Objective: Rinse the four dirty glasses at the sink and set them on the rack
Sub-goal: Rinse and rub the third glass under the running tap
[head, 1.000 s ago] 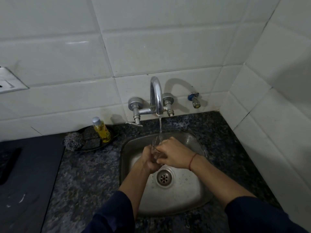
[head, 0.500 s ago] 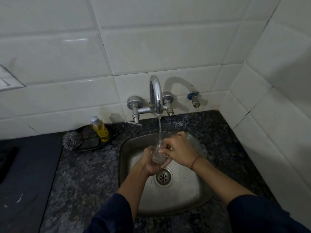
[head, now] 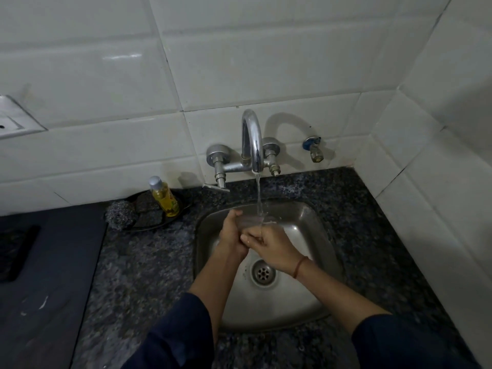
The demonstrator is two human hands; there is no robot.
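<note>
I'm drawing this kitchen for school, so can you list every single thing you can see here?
glass: one, clear, under the running water, held over the sink
tap: one, silver, on the wall, water running
sink: one, steel, set in the dark counter
small valve: one, blue-topped, right of the tap
bottle: one, yellow, left of the sink
scrubber: one, grey, beside the bottle
left hand: around the glass
right hand: on the glass, red thread at the wrist

Left hand (head: pixel 232 235) and right hand (head: pixel 269 242) grip glass (head: pixel 250 221) under tap (head: pixel 252 141) stream, over sink (head: pixel 314 230).
</note>
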